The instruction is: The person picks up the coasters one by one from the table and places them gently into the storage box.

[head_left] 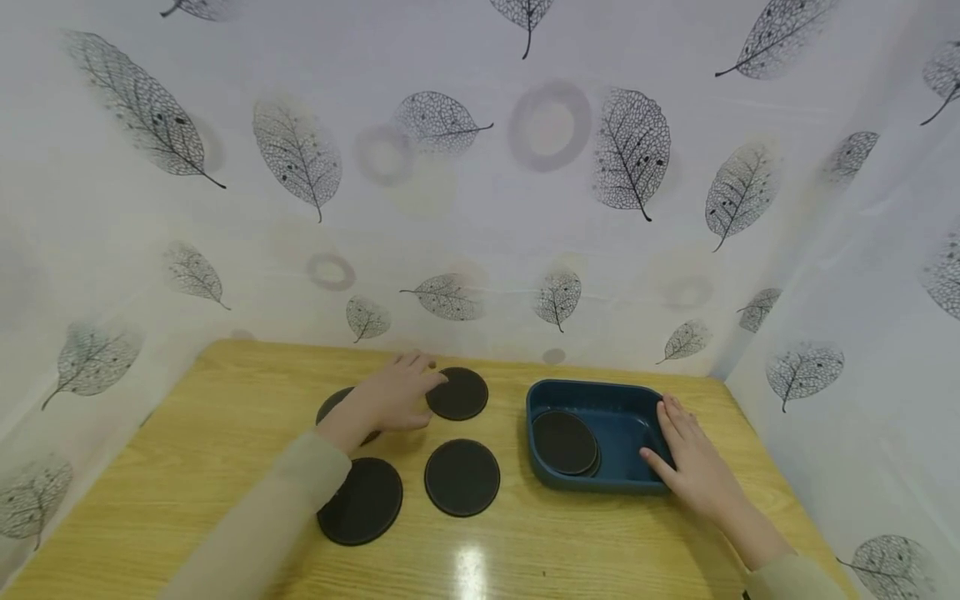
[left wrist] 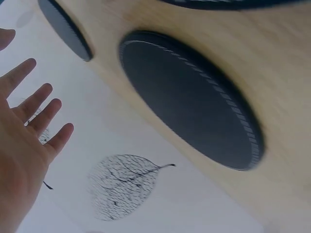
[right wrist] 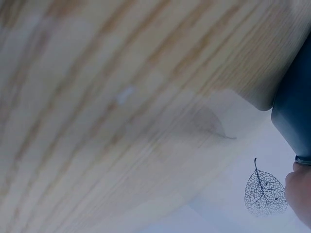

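Observation:
My left hand (head_left: 393, 392) reaches over the table with spread fingers, its fingertips close to the left edge of the back black round coaster (head_left: 461, 393). In the left wrist view its palm and fingers hold nothing, and a coaster (left wrist: 189, 102) shows a stitched rim. My left wrist partly covers another coaster (head_left: 333, 403). Two more lie nearer, one at the front left (head_left: 367, 500) and one in the middle (head_left: 462, 477). My right hand (head_left: 697, 467) rests on the right rim of a blue rectangular tub (head_left: 626, 446), fingers extended, thumb over the inside. Stacked coasters (head_left: 564, 442) lie in its left part.
The wood-grain table (head_left: 540, 550) runs back to a wall covering (head_left: 480, 217) printed with leaves, which also rises along both sides. In the right wrist view the tub's outer wall (right wrist: 294, 107) stands at the right edge.

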`<control>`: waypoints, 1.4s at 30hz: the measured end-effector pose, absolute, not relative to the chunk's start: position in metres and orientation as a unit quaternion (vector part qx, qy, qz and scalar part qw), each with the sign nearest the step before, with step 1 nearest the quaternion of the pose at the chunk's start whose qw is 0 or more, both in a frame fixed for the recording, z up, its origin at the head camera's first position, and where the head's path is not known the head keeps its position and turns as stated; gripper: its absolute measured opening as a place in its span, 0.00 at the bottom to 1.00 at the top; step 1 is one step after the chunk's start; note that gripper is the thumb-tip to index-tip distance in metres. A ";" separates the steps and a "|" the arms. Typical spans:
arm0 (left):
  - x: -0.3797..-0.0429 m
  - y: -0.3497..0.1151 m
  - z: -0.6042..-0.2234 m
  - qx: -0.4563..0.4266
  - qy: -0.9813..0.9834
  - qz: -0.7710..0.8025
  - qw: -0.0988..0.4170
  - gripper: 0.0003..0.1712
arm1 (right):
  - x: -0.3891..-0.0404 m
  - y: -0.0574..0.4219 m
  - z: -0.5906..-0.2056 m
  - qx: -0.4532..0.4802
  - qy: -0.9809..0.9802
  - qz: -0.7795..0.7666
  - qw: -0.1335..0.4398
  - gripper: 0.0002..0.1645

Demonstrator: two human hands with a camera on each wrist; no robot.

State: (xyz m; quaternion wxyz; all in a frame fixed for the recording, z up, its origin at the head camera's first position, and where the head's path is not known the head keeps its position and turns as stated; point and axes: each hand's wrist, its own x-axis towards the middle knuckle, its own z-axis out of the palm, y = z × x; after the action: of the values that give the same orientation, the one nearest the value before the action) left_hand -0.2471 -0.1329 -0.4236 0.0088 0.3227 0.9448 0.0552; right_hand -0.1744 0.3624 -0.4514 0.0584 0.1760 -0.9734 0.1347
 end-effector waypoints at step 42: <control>-0.220 -0.214 -0.462 0.295 0.955 0.037 -0.006 0.38 | -0.174 0.364 -0.454 0.186 -0.969 0.138 0.083 0.51</control>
State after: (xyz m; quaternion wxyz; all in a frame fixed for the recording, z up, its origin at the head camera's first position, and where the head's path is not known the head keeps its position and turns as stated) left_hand -0.2205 -0.2139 -0.4623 -0.0061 0.2953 0.9547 0.0365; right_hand -0.1744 0.3637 -0.4538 0.0833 0.1857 -0.9693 0.1378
